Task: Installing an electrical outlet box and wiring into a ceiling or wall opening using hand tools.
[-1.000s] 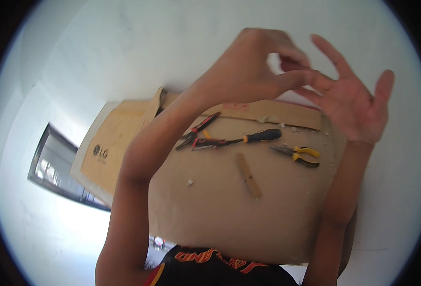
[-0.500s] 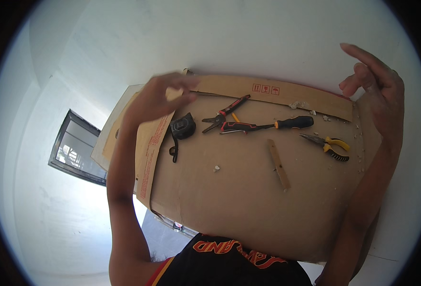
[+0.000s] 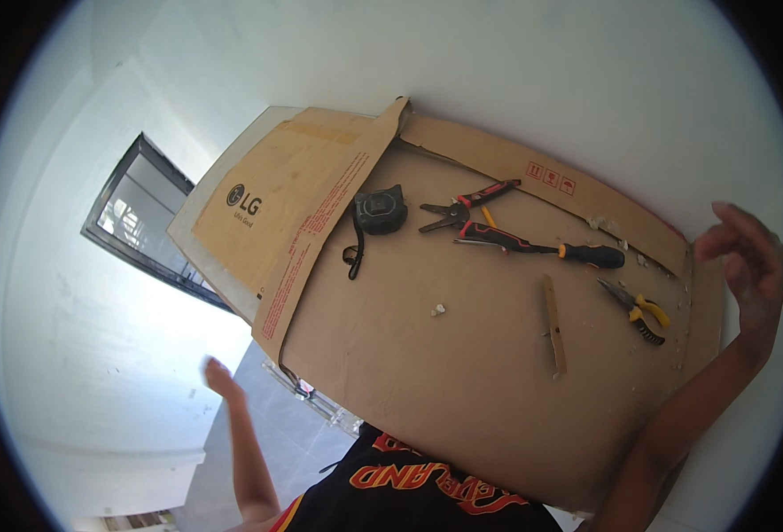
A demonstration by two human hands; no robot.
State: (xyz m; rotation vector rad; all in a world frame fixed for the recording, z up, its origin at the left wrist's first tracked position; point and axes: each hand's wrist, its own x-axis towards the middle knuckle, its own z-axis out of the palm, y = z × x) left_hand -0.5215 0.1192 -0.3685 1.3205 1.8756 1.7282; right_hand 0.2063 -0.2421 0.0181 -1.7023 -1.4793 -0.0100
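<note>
Off the left side of the table, low and away from the tools, my left hand (image 3: 220,377) hangs in the air; it is small and blurred, so its fingers cannot be read. At the right edge my right hand (image 3: 750,262) is raised with loosely bent fingers apart and nothing in them. Nearest to it are long-nose pliers with yellow and black handles (image 3: 652,312). A dark-handled screwdriver (image 3: 592,256) lies by red and black pliers (image 3: 496,236) with spread handles. A black tape measure (image 3: 380,210) rests at the left, its strap hanging toward me.
Brown cardboard (image 3: 427,381) covers the tabletop, with a printed flap (image 3: 320,235) folded along the left and another strip (image 3: 498,160) along the wall. A narrow wooden strip (image 3: 554,328) and white crumbs (image 3: 438,309) lie on it. A dark-framed window panel (image 3: 148,222) stands at left.
My left hand has swung from above the tape measure down and left, off the table. My right hand has lowered and moved right. The view has turned, shifting the tools rightward in the picture.
</note>
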